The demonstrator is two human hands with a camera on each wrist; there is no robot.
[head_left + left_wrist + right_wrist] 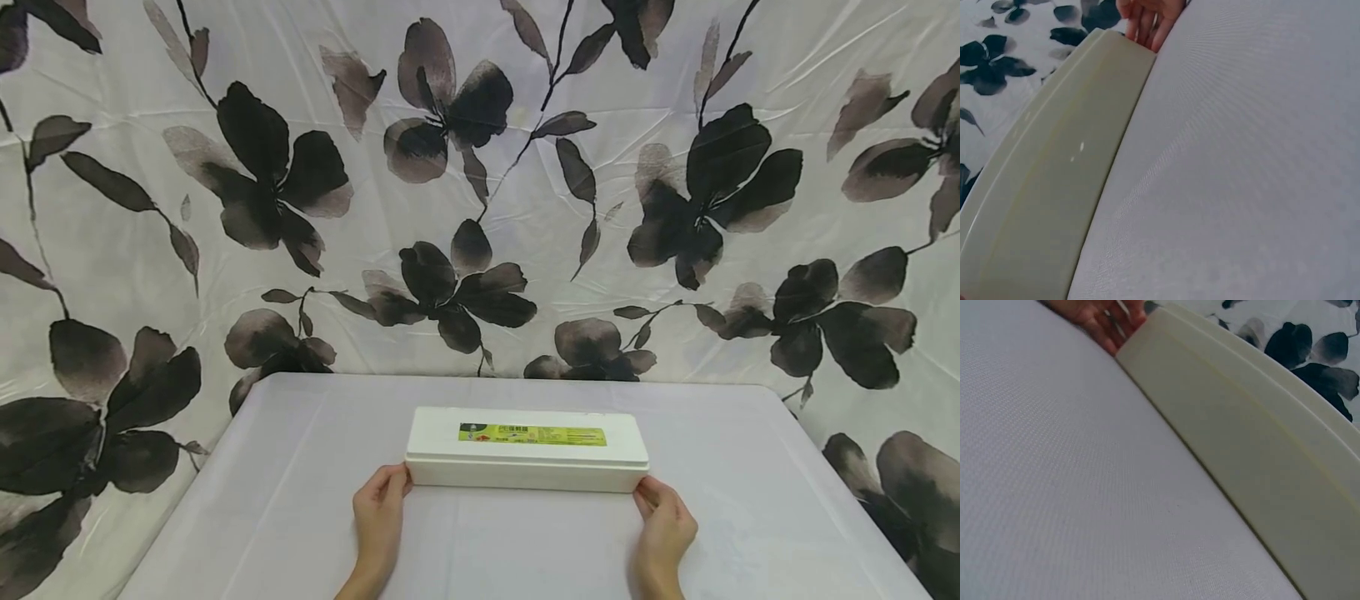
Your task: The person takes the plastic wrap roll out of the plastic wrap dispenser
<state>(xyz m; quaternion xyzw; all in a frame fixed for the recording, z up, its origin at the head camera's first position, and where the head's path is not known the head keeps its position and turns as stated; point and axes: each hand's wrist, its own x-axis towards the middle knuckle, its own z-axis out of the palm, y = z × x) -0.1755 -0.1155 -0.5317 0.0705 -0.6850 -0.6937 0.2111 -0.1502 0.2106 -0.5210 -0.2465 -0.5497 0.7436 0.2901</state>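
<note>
Soft even light, dimmer wrist views; tiny glints on pale box (1063,165), moiré ripples across white tabletop (1229,162)

The box (525,476) lies on the tabletop (517,550), its length running left to right. Its lid (435,435) sits on top, and on the lid is a label (532,435), placed lengthwise about midway between the box's two ends. The left hand (380,510) touches the box's near left corner; the right hand (664,523) touches its near right corner, so the box's front side spans the space between them. The tabletop extends in front of the box, past both its ends and, as a narrower strip, behind it. Farther behind the box, beyond the tabletop's far edge, is a cloth (600,192), which also reaches out to the box's left and right past the tabletop's sides.
</note>
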